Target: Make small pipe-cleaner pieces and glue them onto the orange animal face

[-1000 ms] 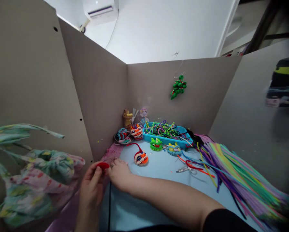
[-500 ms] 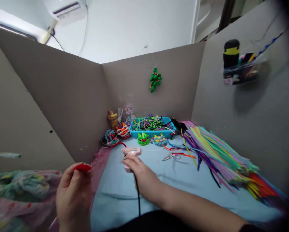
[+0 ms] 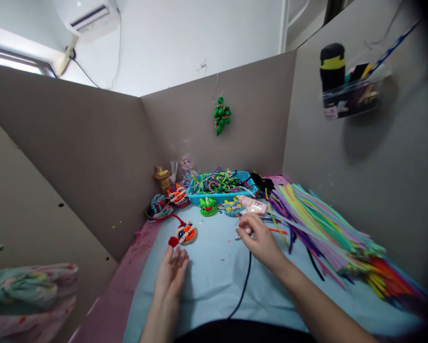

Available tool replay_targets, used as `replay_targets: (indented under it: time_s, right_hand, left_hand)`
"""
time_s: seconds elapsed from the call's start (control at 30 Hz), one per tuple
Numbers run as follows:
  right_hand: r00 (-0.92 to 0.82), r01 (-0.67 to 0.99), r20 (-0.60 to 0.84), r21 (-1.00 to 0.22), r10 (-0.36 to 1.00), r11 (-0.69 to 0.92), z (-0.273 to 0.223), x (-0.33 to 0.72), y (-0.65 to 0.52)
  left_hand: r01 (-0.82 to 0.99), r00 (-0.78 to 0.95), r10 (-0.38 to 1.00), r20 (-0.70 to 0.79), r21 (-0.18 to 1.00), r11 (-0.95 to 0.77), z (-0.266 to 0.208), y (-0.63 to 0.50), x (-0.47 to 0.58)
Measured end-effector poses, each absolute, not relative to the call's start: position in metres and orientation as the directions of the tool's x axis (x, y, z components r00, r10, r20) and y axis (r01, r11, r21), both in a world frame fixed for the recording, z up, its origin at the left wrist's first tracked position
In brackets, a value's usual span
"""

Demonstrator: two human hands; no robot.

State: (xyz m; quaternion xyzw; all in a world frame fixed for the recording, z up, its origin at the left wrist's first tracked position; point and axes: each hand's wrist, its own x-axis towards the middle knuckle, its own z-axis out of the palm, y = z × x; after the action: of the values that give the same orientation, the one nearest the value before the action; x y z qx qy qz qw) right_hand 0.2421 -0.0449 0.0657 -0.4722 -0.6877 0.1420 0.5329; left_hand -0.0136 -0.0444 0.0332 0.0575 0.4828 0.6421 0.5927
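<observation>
My left hand [image 3: 171, 275] lies palm up over the near left of the blue cloth, its fingers stretched out and apart. At its fingertips is a red fuzzy piece [image 3: 173, 242], beside an orange-and-white animal head [image 3: 187, 233] of pipe cleaners on the cloth. A red strand runs back from that head. My right hand [image 3: 260, 238] is closed around the handle of a pink glue gun [image 3: 254, 206], whose nozzle points left. From it a black cord [image 3: 245, 283] trails toward me. My fingers partly hide the handle.
Behind stand a blue basket [image 3: 203, 196] of pipe-cleaner scraps, a green head [image 3: 208, 207] and a light-blue head [image 3: 232, 207]. Pipe-cleaner bundles [image 3: 328, 228] cover the right side. Grey panels [image 3: 185, 124] enclose the table. Patterned fabric [image 3: 28, 290] lies at lower left.
My right hand has moved right with the glue gun, uncovering the orange head. My left hand has come in over the cloth and opened, the red piece now at its fingertips. The view has shifted.
</observation>
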Motion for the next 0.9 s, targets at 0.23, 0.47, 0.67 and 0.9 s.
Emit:
replay_targets:
  time_s: [0.23, 0.47, 0.67, 0.9]
  right_hand:
    - [-0.142, 0.577, 0.553, -0.628, 0.821, 0.522, 0.046, 0.241, -0.038]
    - [0.053, 0.472, 0.541, -0.754, 0.839, 0.457, 0.04, 0.233, -0.03]
    - [0.114, -0.177, 0.133, -0.972, 0.985, 0.152, 0.041, 0.231, -0.016]
    - [0.131, -0.185, 0.125, -0.971, 0.984, 0.148, 0.051, 0.202, 0.008]
  left_hand:
    - [-0.755, -0.266, 0.809, -0.523, 0.635, 0.162, 0.037, -0.004, -0.016]
    - [-0.74, -0.382, 0.781, -0.494, 0.669, 0.061, 0.046, 0.008, -0.027]
    - [-0.776, -0.267, 0.917, -0.297, 0.63, -0.022, 0.051, -0.008, -0.009]
    - [-0.315, -0.157, 0.985, 0.076, 0.941, -0.123, 0.036, 0.021, 0.032]
